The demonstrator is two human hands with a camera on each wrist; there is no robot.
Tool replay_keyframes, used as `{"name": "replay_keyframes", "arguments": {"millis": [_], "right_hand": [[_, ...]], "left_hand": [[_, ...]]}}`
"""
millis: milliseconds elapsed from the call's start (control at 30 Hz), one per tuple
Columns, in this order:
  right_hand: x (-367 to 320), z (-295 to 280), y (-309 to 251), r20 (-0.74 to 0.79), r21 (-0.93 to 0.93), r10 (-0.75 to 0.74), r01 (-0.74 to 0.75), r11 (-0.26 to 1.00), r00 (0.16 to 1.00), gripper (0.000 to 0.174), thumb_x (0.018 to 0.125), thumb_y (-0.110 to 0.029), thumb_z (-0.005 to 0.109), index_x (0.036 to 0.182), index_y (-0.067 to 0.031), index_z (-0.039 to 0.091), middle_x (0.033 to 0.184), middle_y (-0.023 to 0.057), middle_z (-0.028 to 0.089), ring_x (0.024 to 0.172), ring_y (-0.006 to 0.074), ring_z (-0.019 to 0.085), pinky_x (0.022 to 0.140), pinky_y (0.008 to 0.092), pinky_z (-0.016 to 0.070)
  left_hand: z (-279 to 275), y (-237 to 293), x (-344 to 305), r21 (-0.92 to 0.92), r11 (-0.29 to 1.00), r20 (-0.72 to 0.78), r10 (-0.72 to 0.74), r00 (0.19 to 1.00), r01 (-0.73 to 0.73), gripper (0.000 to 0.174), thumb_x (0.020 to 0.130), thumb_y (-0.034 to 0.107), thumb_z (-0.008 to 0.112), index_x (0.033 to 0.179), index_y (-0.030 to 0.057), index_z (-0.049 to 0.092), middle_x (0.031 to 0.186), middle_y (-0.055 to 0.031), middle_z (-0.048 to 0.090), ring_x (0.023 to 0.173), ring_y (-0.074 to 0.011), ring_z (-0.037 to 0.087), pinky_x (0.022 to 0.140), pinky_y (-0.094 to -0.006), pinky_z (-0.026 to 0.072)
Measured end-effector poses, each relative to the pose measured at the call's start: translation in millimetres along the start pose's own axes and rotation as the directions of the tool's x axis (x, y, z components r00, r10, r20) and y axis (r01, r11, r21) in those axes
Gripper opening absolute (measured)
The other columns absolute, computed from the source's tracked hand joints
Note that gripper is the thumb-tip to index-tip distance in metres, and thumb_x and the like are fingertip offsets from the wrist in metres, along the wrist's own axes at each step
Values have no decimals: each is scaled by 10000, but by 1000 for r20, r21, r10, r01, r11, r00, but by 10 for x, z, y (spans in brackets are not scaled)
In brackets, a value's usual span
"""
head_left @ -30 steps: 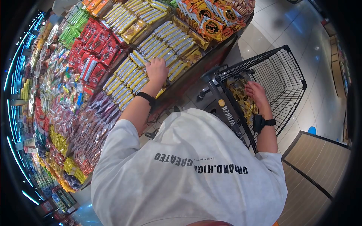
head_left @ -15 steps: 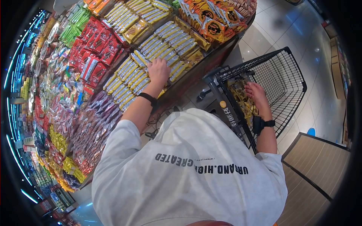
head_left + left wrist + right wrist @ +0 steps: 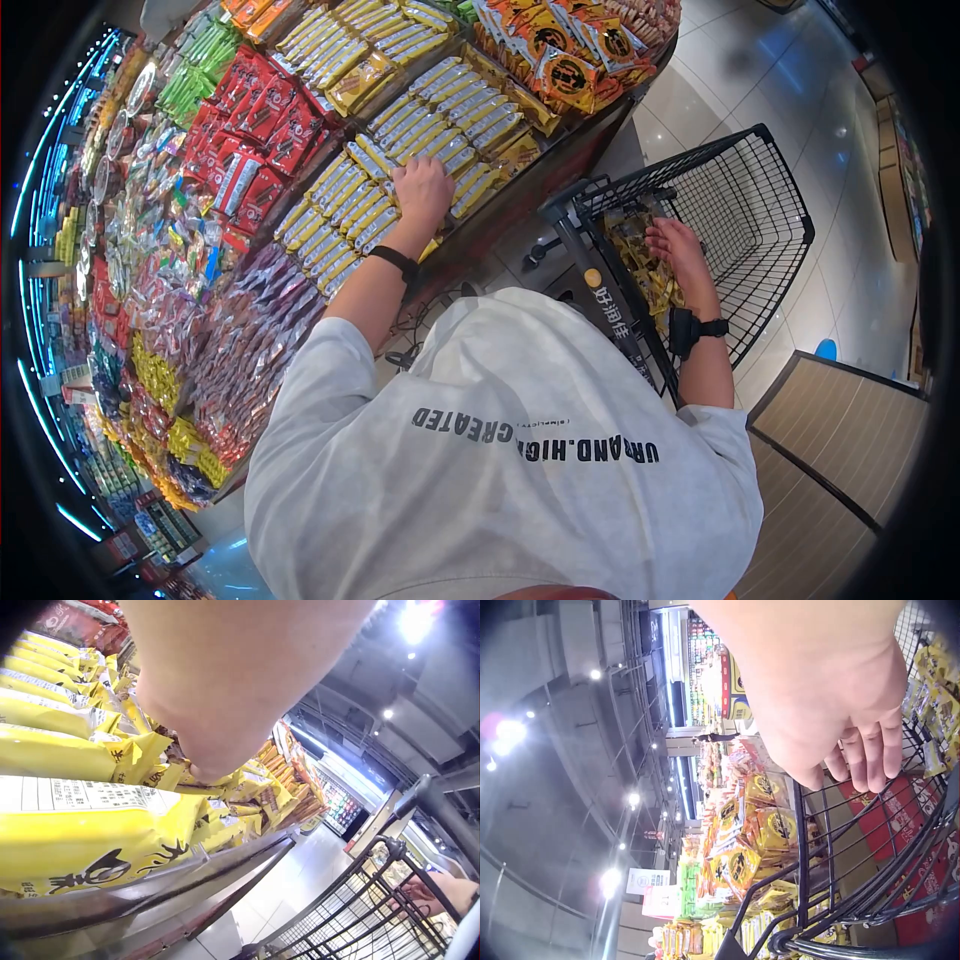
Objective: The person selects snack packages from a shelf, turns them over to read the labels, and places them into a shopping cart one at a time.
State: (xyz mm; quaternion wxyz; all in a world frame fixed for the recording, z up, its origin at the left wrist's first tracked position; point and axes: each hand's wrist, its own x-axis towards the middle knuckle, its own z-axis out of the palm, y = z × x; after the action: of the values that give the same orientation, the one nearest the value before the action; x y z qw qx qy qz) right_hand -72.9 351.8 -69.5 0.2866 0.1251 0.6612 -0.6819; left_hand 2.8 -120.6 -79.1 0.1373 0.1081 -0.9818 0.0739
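Observation:
My left hand point(image 3: 424, 192) rests on rows of yellow-and-white snack packets point(image 3: 340, 215) in the display, back of the hand up. Its fingertips are hidden among the packets, and I cannot tell whether they grip one. In the left wrist view, yellow packets point(image 3: 82, 817) stand on edge beside the hand, behind a clear divider. My right hand point(image 3: 680, 250) hangs over the black wire shopping cart point(image 3: 745, 220), fingers loosely curled with nothing in them. Close by it, a heap of yellow packets point(image 3: 632, 245) lies in the handle end of the cart.
Red packets point(image 3: 262, 110) fill the section left of the yellow ones, and orange packets point(image 3: 562, 75) the far right corner. Wrapped sweets point(image 3: 150, 260) spread along the left. The cart's handle point(image 3: 590, 270) stands close to the display edge. Brown panels point(image 3: 830, 430) lie at the right.
The left hand has stayed on the yellow packets, shifting only slightly, its fingers a little more bent. My right hand has hardly moved over the cart.

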Motion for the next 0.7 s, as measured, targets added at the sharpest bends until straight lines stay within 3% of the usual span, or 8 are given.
{"name": "replay_keyframes", "arguments": {"millis": [300,700], "right_hand": [[5,15,0,-24,-8,17,-18,1000,1000,231,992,-253,601,1114,-57,622,968,27,672,835,106,649,719,235,524],[46,14,44,-31,6,32,-32,999,999,229,988,-255,616,1111,-62,616,968,38,688,808,104,660,704,241,528]], "left_hand": [[27,-13,-38,-43,998,-97,49,994,-53,95,816,247,691,812,152,684,872,-24,667,882,-230,623,767,-418,409],[10,-25,-83,-95,991,-163,73,984,-90,73,774,215,704,799,166,655,856,-15,627,868,-220,611,767,-410,406]]}}
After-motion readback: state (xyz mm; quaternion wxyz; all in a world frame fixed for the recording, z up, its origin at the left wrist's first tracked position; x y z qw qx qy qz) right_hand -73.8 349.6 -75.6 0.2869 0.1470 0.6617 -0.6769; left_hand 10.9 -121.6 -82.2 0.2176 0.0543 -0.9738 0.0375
